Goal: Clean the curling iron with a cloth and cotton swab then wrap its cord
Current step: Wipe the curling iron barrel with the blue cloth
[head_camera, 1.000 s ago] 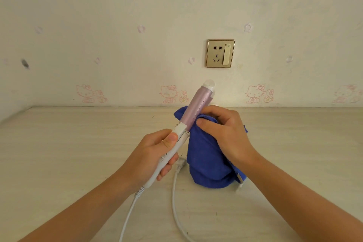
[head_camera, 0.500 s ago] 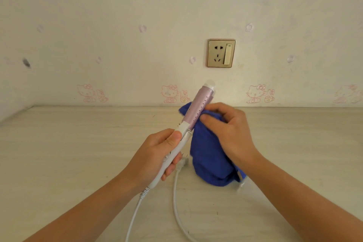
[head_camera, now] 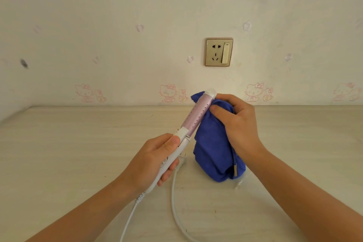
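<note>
The pink, dotted, white-handled curling iron (head_camera: 197, 115) is being gripped by the left hand (head_camera: 155, 161). A soft blue cloth (head_camera: 214, 149) is being pinched against its tip by the right hand (head_camera: 239, 122).

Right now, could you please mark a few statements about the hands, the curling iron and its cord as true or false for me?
1. The left hand grips the curling iron by its white handle. True.
2. The right hand holds a blue cloth against the barrel near its tip. True.
3. The cord is plugged into the wall socket. False: the socket is empty, and the cord trails over the table.
4. The curling iron lies flat on the table. False: it is held up off the table, tilted, with its tip towards the wall.
</note>
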### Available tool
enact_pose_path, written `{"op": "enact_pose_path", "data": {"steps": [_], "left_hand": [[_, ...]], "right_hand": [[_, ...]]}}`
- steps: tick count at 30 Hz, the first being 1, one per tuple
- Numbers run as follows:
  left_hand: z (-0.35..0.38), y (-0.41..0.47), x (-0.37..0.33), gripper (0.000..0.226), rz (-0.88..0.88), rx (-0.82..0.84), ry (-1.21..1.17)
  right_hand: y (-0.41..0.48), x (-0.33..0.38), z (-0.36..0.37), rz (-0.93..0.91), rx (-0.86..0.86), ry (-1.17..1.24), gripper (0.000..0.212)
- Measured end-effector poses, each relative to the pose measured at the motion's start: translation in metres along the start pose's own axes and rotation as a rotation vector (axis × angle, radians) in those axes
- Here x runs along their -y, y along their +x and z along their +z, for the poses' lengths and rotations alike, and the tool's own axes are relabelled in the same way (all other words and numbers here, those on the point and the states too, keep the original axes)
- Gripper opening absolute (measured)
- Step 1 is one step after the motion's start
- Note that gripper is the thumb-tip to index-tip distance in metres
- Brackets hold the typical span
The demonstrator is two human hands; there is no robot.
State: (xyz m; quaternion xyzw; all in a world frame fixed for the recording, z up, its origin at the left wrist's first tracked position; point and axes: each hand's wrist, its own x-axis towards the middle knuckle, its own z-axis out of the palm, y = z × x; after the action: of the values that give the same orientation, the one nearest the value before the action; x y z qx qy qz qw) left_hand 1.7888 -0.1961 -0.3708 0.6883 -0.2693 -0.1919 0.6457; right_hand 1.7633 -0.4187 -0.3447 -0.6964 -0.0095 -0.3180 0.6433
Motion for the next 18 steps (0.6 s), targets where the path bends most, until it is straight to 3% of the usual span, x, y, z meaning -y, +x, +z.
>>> {"op": "enact_pose_path", "data": {"steps": [5,10,14,18], "left_hand": [[-0.006,0.003,-0.004,0.033,0.013,-0.045,-0.030],[-0.001,0.006,-0.006,0.031,0.009,-0.025,-0.052],[0.001,0.004,-0.006,0.031,0.018,0.007,0.003],[0.001,0.001,-0.004,0.031,0.011,-0.017,-0.025]], "right_hand": [[-0.018,-0.007,0.022,-0.016,0.238,-0.048,0.024],[-0.014,-0.002,0.016,-0.032,0.165,-0.049,0.026],[0.004,0.006,-0.003,-0.019,-0.039,0.031,0.027],[-0.008,0.002,0.009,0.010,0.055,-0.001,0.026]]}}
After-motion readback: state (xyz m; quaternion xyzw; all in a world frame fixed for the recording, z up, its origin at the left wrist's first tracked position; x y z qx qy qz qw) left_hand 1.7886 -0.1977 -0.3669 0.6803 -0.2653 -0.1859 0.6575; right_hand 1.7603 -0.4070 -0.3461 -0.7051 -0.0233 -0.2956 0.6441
